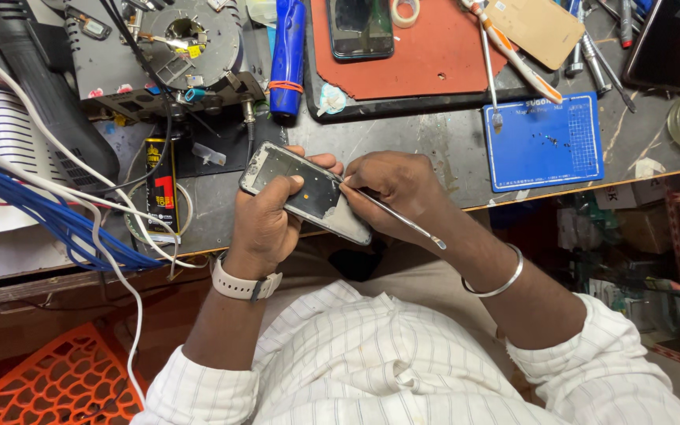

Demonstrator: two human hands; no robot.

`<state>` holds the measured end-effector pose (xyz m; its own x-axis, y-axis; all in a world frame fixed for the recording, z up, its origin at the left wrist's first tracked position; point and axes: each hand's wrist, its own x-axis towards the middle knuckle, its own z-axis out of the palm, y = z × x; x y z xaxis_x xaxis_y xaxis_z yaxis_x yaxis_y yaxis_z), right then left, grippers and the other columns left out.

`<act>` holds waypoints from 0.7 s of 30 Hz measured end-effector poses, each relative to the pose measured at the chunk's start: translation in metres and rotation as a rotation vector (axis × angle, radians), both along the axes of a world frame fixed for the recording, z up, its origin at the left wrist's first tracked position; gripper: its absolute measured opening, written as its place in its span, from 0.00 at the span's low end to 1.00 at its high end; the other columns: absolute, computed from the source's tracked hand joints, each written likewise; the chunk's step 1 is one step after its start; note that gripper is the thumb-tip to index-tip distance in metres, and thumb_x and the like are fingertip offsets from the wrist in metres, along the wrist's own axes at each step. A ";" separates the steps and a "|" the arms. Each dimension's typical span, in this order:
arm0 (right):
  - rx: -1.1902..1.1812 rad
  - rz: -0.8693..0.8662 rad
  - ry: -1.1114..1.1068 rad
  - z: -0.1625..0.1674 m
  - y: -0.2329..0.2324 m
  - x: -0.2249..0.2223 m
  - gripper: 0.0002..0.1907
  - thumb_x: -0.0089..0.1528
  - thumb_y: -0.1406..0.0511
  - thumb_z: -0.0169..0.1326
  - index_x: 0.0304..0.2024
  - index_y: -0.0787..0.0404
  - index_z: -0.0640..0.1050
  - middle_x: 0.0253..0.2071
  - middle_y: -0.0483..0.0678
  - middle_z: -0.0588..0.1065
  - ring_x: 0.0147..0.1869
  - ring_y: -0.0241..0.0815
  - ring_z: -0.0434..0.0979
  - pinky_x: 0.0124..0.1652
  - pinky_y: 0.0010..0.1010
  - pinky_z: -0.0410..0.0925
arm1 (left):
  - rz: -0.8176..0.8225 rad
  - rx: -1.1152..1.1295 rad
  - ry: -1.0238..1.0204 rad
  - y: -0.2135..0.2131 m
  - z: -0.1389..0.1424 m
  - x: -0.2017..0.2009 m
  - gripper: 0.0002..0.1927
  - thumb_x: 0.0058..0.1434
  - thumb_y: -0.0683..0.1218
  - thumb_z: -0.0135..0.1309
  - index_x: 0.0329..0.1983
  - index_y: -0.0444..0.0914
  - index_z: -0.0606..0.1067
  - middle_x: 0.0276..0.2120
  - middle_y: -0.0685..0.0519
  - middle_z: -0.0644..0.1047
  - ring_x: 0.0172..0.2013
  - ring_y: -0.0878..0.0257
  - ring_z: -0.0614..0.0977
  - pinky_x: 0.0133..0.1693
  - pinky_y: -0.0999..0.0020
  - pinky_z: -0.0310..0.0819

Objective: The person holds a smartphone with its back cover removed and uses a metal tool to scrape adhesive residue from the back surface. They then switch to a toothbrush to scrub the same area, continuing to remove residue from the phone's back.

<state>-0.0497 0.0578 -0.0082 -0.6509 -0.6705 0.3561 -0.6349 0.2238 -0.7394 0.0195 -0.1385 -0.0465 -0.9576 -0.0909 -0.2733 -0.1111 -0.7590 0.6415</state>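
Opened phone [306, 193], held above the bench edge [513, 197]: left hand [265, 228] clasps its long edges, right hand [391, 193] pinches a thin metal tool [399, 220] at its rim; likely light, rigid and fragile, best gripped by the frame.
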 end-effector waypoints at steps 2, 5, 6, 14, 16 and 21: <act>-0.006 0.001 -0.003 0.000 -0.001 0.000 0.04 0.60 0.71 0.63 0.35 0.64 0.79 0.37 0.51 0.81 0.36 0.45 0.84 0.35 0.31 0.74 | 0.010 0.001 0.001 0.001 0.001 0.000 0.20 0.60 0.33 0.40 0.57 0.29 0.63 0.51 0.29 0.76 0.54 0.39 0.80 0.56 0.46 0.79; 0.047 -0.002 0.100 0.001 0.003 0.002 0.05 0.58 0.71 0.64 0.34 0.65 0.79 0.36 0.52 0.80 0.36 0.49 0.82 0.36 0.34 0.74 | 0.022 0.015 -0.007 0.003 0.002 0.002 0.21 0.60 0.33 0.40 0.58 0.29 0.63 0.51 0.29 0.76 0.55 0.38 0.81 0.56 0.47 0.78; 0.051 -0.019 0.105 0.002 0.005 0.004 0.05 0.58 0.71 0.64 0.34 0.65 0.79 0.36 0.52 0.81 0.36 0.49 0.83 0.35 0.33 0.74 | 0.024 0.014 -0.004 0.004 0.002 0.002 0.20 0.60 0.33 0.40 0.57 0.29 0.63 0.51 0.29 0.77 0.55 0.38 0.80 0.56 0.46 0.78; 0.048 -0.079 0.004 0.001 0.025 0.018 0.05 0.60 0.70 0.63 0.33 0.64 0.79 0.36 0.51 0.80 0.35 0.45 0.83 0.35 0.30 0.74 | -0.007 0.028 -0.002 0.000 0.000 0.002 0.20 0.60 0.33 0.40 0.57 0.29 0.63 0.51 0.30 0.77 0.55 0.39 0.80 0.55 0.46 0.79; 0.024 -0.079 0.049 -0.003 0.017 0.016 0.06 0.60 0.70 0.63 0.32 0.65 0.78 0.37 0.52 0.80 0.36 0.45 0.83 0.35 0.31 0.74 | -0.020 0.018 0.011 -0.001 -0.001 0.002 0.20 0.61 0.33 0.40 0.57 0.29 0.63 0.51 0.30 0.77 0.55 0.39 0.80 0.56 0.46 0.79; -0.036 -0.072 -0.008 -0.007 -0.004 0.011 0.05 0.60 0.70 0.63 0.34 0.65 0.79 0.36 0.52 0.81 0.36 0.43 0.83 0.35 0.30 0.74 | 0.003 0.036 0.000 -0.003 -0.002 0.002 0.20 0.61 0.33 0.40 0.58 0.28 0.63 0.51 0.29 0.77 0.54 0.39 0.80 0.56 0.46 0.78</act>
